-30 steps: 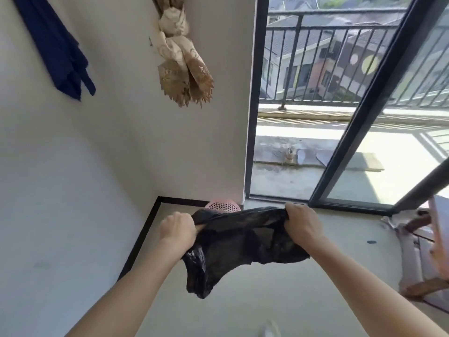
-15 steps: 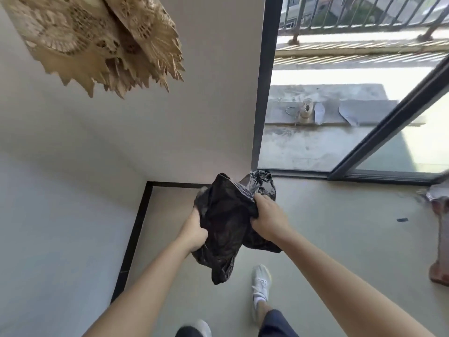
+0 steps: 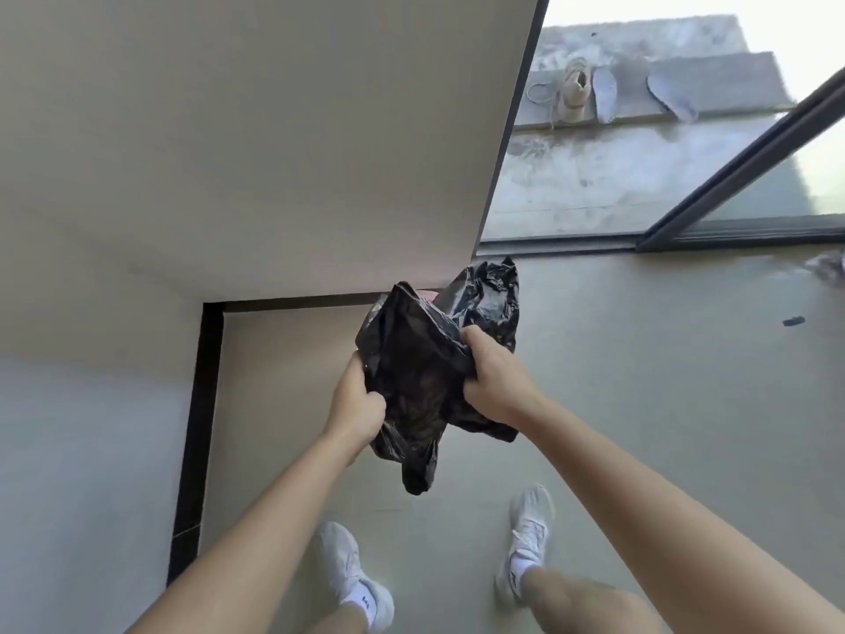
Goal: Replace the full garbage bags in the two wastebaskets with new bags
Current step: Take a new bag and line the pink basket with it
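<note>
Both hands grip a crumpled black garbage bag in the air above the floor — left hand clutching its left edge, right hand its right — near the wall corner.

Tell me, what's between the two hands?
A crumpled black garbage bag, held by the left hand and the right hand. The head view shows it.

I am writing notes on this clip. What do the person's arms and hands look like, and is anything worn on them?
The left arm and right arm are bare to the frame edge, without sleeves. The left hand and right hand wear no gloves; no watch, bracelet or ring shows.
</note>
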Motion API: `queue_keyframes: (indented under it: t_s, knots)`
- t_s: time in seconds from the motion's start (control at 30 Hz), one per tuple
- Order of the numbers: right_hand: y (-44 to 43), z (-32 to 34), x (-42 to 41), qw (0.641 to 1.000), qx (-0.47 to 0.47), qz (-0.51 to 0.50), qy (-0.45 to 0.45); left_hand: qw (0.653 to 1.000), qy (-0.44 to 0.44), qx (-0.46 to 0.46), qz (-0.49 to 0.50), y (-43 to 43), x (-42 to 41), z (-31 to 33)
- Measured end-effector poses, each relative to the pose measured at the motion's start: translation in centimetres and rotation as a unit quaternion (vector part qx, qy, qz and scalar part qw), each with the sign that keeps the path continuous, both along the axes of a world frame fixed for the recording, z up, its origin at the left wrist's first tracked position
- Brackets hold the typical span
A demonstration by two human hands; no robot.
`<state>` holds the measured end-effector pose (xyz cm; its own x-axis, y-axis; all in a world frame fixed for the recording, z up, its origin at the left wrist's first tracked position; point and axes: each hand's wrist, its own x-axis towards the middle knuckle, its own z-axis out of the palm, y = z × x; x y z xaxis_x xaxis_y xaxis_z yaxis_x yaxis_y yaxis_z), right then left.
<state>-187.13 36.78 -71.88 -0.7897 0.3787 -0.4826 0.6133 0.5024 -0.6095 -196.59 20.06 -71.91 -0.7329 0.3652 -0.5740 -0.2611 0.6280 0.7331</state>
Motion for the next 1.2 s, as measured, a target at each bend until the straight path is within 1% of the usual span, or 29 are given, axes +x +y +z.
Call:
queue_keyframes:
  t_s: [0.07, 0.1, 0.17, 0.23, 0.33, 0.4, 0.5, 0.57, 0.67, 0.73, 0.8, 0.87, 0.9, 0.97, 1.03, 1.07, 1.1, 1.17, 1.2]
  knots:
    - [0.1, -5.8, -1.5, 0.995, -0.084, -0.05, -0.015, 1.0, 0.013, 0.0, 0.026, 0.2, -1.1, -4.6]
    - [0.2, -8.4, -2.1, 0.991, -0.111, -0.071, -0.026, 0.999, 0.017, -0.001, 0.041, 0.4, -1.6, -6.9]
    - [0.5, -13.9, -3.4, 0.986, -0.116, -0.107, -0.061, 0.997, 0.022, -0.007, 0.068, 0.8, -2.4, -11.8]
    - [1.1, -18.8, -4.6, 0.984, -0.101, -0.103, -0.102, 0.996, 0.019, -0.006, 0.085, 1.2, -3.1, -16.8]
    - [1.7, -24.8, -6.4, 0.989, -0.059, -0.032, -0.133, 0.997, 0.025, 0.003, 0.074, 2.1, -4.5, -23.5]
    - [1.9, -28.5, -7.1, 0.989, -0.007, 0.028, -0.147, 0.998, 0.027, 0.002, 0.05, 2.9, -5.3, -27.3]
    - [1.9, -32.7, -8.0, 0.975, 0.091, 0.117, -0.164, 1.0, 0.01, -0.015, 0.002, 3.6, -6.4, -32.3]
    - [2.1, -35.3, -8.5, 0.962, 0.118, 0.168, -0.182, 0.999, 0.002, -0.031, -0.03, 4.1, -7.3, -35.2]
    - [2.9, -37.7, -9.3, 0.944, 0.124, 0.2, -0.232, 0.995, -0.011, -0.065, -0.071, 4.8, -8.3, -37.7]
    - [3.1, -37.9, -9.4, 0.938, 0.13, 0.201, -0.252, 0.988, -0.026, -0.093, -0.12, 4.8, -8.3, -37.9]
    - [3.0, -37.0, -9.1, 0.941, 0.131, 0.193, -0.244, 0.977, -0.029, -0.136, -0.165, 4.6, -7.8, -37.3]
    - [3.0, -35.5, -8.9, 0.949, 0.145, 0.181, -0.212, 0.97, -0.041, -0.16, -0.177, 4.4, -7.5, -36.3]
    - [3.1, -34.8, -8.8, 0.951, 0.161, 0.176, -0.195, 0.967, -0.033, -0.17, -0.189, 4.4, -7.4, -35.2]
    - [3.8, -33.4, -8.5, 0.949, 0.178, 0.186, -0.184, 0.958, -0.002, -0.186, -0.218, 4.5, -7.5, -33.5]
    - [4.9, -32.5, -8.4, 0.941, 0.16, 0.219, -0.201, 0.946, 0.055, -0.207, -0.245, 4.6, -8.2, -32.4]
    - [5.3, -32.3, -8.4, 0.941, 0.149, 0.234, -0.195, 0.933, 0.112, -0.219, -0.261, 4.5, -8.7, -32.3]
    - [5.8, -32.2, -8.3, 0.947, 0.136, 0.234, -0.171, 0.911, 0.193, -0.234, -0.279, 4.3, -9.3, -32.2]
    - [6.2, -32.8, -8.1, 0.971, 0.136, 0.184, -0.062, 0.854, 0.372, -0.234, -0.278, 3.7, -10.3, -32.4]
    - [6.3, -33.2, -8.0, 0.976, 0.162, 0.145, 0.0, 0.833, 0.437, -0.222, -0.255, 3.2, -10.9, -32.9]
